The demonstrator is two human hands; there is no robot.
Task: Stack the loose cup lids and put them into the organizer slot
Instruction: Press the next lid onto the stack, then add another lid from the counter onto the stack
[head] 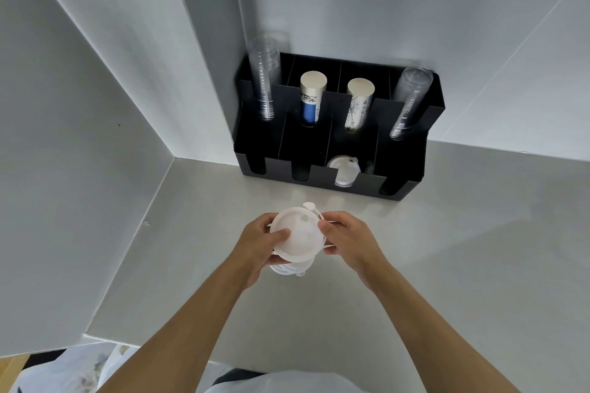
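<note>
Gripping a stack of white lids [298, 238] above the grey counter [447, 249], the left hand [258, 241] and right hand [349, 241] are curling their fingers around its rim, near the black organizer [412, 166] already holding lids [344, 172] in one front slot.

A pale grey, smooth countertop [447, 265] ran into a white-walled corner. Directly on it, pushed against the back wall, stood a black compartmented plastic cup-and-lid organizer [412, 166], its notched front facing outward.
</note>
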